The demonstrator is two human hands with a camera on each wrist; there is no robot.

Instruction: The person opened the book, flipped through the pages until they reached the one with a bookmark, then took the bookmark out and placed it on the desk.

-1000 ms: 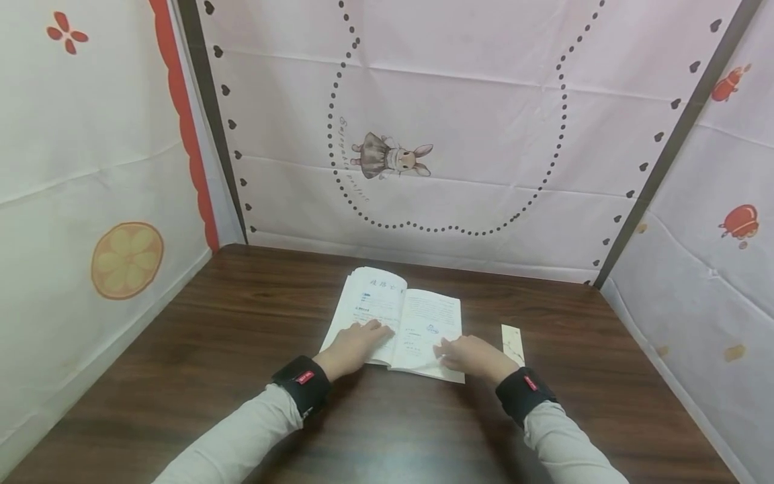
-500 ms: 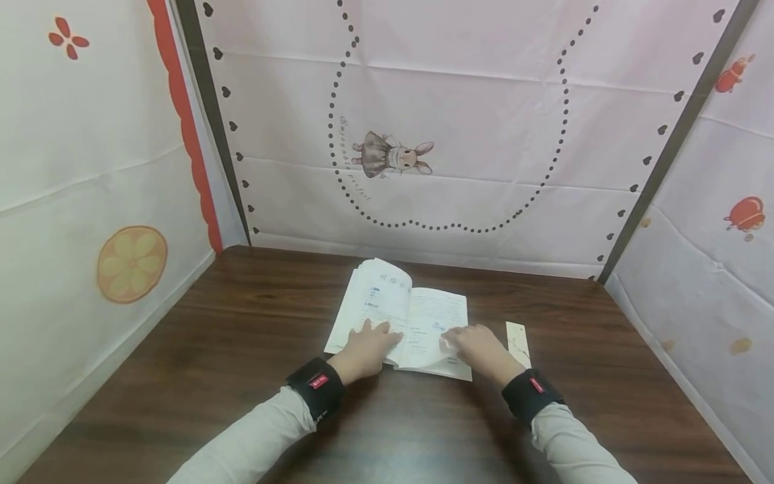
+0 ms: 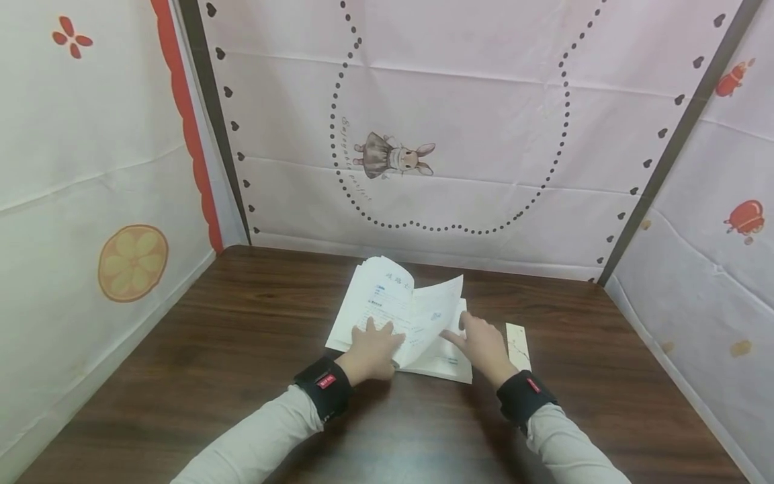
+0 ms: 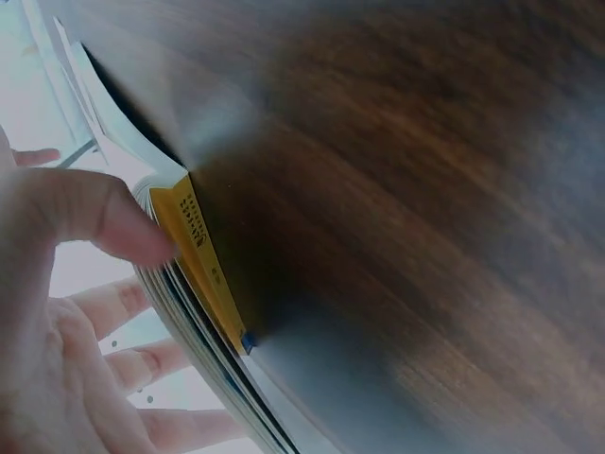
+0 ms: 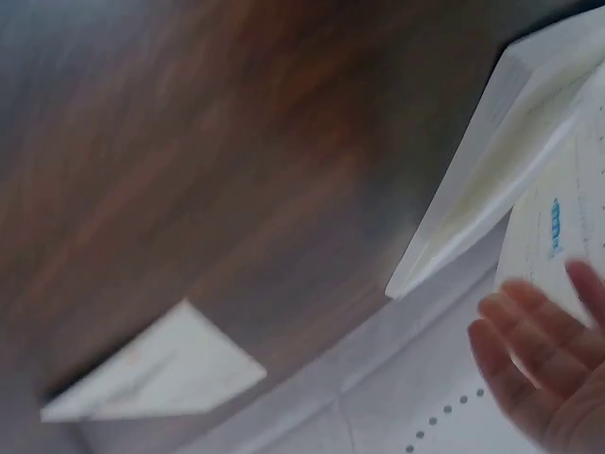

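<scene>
White-paged paperback book (image 3: 402, 316) with a yellow cover edge lies open mid-table on the dark wooden tabletop (image 3: 242, 376). Left hand (image 3: 370, 349) rests on the left page, fingers spread flat. Right hand (image 3: 480, 344), fingers straight and loosely apart, sits under one printed right-hand leaf (image 3: 437, 312) — raised, arched toward the spine, not yet laid over. A narrow pale paper bookmark (image 3: 518, 346) lies just right of the book — untouched, seemingly yet to be used.

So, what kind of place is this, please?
Probably a small home study nook or staged desk booth: a dark wooden table enclosed by cloth walls printed with a rabbit and fruit, with an open book and a bookmark under the hands.
</scene>
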